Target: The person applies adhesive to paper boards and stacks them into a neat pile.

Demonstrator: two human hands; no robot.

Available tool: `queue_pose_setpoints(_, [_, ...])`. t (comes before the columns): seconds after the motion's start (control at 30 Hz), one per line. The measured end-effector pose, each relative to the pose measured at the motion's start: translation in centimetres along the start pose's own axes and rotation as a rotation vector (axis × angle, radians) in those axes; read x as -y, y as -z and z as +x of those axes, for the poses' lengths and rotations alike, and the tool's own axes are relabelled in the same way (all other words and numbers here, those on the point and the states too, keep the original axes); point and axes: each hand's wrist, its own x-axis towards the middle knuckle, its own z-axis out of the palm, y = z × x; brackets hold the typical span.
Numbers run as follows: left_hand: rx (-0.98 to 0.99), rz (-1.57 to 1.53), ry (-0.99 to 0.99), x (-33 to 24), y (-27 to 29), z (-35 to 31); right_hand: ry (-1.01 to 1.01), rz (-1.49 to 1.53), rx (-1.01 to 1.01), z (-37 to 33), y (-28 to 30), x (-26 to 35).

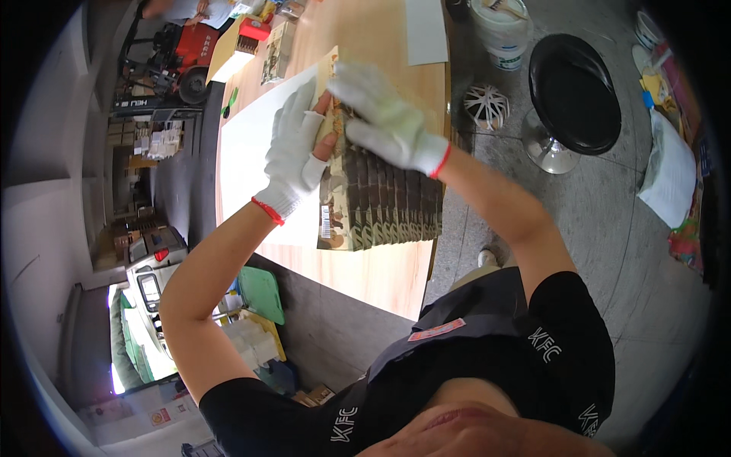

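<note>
A row of camouflage-printed flat boxes or books (381,202) stands packed side by side on the table, their kind not fully clear. My left hand (293,152), in a white glove with a red cuff, lies along the left end of the row. Its bare thumb and index fingertip poke through the glove and touch the edge of the end piece; the other fingers are stretched. Just right of it, my right hand (384,122), gloved the same way, reaches over the far part of the row. Its fingers are extended and slightly blurred, covering what lies beneath.
Under the row are a wooden table (381,278) and a white sheet (240,175). More camouflage boxes (278,53) and an open carton (231,55) sit at the far end. Right of the table stand a black stool (575,91) and white bucket (502,34). A red forklift (194,53) is beyond.
</note>
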Motion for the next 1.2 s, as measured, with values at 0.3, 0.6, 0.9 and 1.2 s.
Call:
queue_pose_setpoints(0.3, [-0.015, 0.001, 0.030, -0.8, 0.3, 0.4, -0.355, 0.175, -0.242, 4.7, 3.7, -2.1])
queue_pose_setpoints(0.6, [0.004, -0.005, 0.057, -0.6, 0.2, 0.4, -0.300, 0.181, 0.130, 3.2, 0.6, -4.7])
queue_pose_setpoints(0.9, [-0.002, -0.022, 0.098, -0.9, 0.4, 0.7, -0.220, -0.245, 0.146, 2.9, 2.6, 4.4])
queue_pose_setpoints(1.2, [0.014, 0.029, 0.072, -0.8, 0.5, 0.8, 0.163, 0.333, 0.264, -3.4, 4.3, 9.2])
